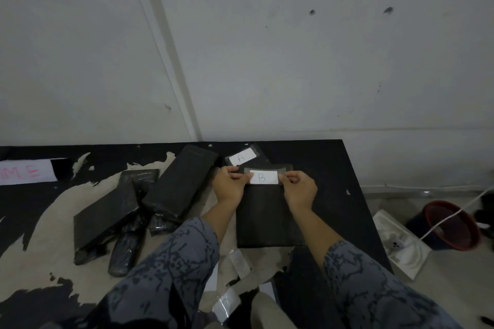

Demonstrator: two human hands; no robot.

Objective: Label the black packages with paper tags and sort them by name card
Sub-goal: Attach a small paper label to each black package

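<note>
I see both hands, left hand point(229, 186) and right hand point(298, 189), pinching the paper tag point(264, 177) marked "B" at the black package's point(267, 218) top edge on the counter point(331, 168); behind lies a tag point(242, 157) reading "A".

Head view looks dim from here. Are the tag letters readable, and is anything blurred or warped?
Head view: dim and flat. B tag, pinched by left hand and right hand, reads clearly; A tag reads fainter. Wide-angle bends the table edges; sleeves near the bottom are soft.
</note>
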